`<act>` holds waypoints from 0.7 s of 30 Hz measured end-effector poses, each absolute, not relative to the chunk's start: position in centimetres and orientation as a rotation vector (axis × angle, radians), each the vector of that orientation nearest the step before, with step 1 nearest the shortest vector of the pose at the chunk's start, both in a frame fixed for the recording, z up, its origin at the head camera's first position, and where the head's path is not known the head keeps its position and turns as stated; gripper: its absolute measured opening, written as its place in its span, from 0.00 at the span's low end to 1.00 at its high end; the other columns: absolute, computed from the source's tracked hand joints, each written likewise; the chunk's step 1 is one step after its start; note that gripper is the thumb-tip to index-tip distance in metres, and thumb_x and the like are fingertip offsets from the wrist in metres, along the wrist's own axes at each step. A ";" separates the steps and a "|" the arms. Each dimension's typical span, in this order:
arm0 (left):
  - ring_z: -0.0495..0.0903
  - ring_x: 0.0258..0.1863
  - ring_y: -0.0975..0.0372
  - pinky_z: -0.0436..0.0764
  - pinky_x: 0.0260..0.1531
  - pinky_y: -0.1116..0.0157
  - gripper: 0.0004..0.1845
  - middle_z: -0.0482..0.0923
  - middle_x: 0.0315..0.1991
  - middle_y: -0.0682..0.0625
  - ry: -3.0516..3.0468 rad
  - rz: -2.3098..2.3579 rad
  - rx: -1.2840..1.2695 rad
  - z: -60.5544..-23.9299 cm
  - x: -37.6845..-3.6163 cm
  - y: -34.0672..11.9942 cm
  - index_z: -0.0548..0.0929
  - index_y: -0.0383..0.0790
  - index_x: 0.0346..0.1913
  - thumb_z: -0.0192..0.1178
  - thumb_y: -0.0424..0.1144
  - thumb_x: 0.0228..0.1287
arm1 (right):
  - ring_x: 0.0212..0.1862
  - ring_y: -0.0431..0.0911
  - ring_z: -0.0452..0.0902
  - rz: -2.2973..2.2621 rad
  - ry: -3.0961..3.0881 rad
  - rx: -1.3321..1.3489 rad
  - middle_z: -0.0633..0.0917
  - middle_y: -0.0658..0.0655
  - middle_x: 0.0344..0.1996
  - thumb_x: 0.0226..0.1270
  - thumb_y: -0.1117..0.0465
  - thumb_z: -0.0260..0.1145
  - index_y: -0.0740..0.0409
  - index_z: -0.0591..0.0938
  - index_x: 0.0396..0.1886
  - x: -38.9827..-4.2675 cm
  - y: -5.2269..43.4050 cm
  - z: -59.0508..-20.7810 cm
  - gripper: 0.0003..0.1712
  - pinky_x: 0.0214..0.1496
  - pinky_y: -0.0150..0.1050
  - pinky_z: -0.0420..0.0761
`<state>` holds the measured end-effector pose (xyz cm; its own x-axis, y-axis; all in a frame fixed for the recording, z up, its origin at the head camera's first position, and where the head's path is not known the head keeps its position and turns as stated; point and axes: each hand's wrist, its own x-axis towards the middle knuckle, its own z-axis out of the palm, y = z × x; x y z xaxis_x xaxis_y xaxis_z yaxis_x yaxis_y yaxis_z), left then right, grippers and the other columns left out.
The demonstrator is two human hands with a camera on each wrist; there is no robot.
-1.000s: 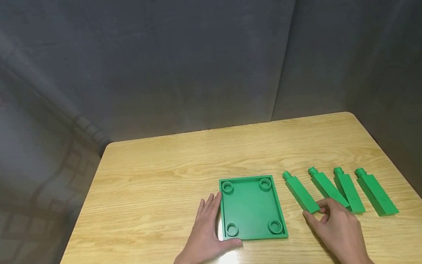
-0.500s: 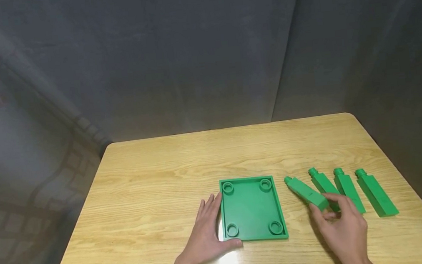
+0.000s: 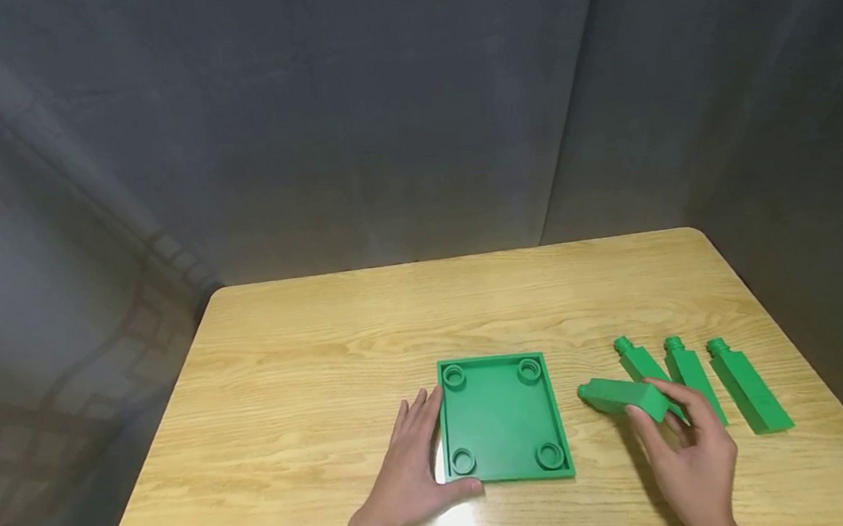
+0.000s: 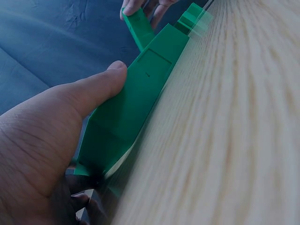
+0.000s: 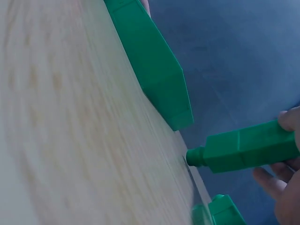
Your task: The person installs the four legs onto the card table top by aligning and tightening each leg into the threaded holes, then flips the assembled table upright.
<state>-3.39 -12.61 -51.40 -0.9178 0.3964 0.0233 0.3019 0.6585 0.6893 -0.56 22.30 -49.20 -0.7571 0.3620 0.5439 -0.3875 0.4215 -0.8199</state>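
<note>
A square green tray-like panel [image 3: 506, 418] lies on the table, a round threaded socket in each corner. Along its left side and near corner rests my left hand [image 3: 409, 469], fingers extended and thumb on the front edge; in the left wrist view the thumb touches the green panel [image 4: 136, 89]. My right hand [image 3: 689, 448] pinches a green tapered leg [image 3: 621, 394] by its wide end between thumb and fingers. The leg's threaded tip points left toward the panel. In the right wrist view the held leg [image 5: 253, 147] is tilted, its tip close over the table.
Several more green legs lie at the right: one partly behind the held leg [image 3: 637, 361], a middle leg [image 3: 690, 373] and the rightmost leg [image 3: 750, 389]. The wooden table [image 3: 288, 366] is bordered by grey curtain walls [image 3: 380, 133].
My right hand has taken the nearest leg by its wide end and raised that end, turning the leg from slanted to nearly level across the view. My left hand stays at the panel.
</note>
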 end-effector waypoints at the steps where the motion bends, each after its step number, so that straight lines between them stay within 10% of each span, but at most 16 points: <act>1: 0.48 0.90 0.46 0.43 0.89 0.42 0.75 0.53 0.90 0.40 2.742 1.101 0.583 -51.4 -3.4 -12.6 0.48 0.44 0.92 0.77 0.75 0.53 | 0.62 0.37 0.85 1.411 -1.981 0.025 0.87 0.52 0.56 0.52 0.95 0.70 0.83 0.82 0.59 -0.5 22.3 -49.1 0.31 0.62 0.24 0.85; 21: 0.49 0.90 0.47 0.44 0.89 0.41 0.73 0.54 0.90 0.41 2.756 1.106 0.587 -51.6 -3.4 -12.5 0.50 0.42 0.92 0.78 0.74 0.53 | 0.52 0.40 0.83 1.490 -1.921 0.428 0.88 0.53 0.53 0.52 0.90 0.74 0.82 0.85 0.56 -4.0 20.5 -43.8 0.28 0.57 0.22 0.83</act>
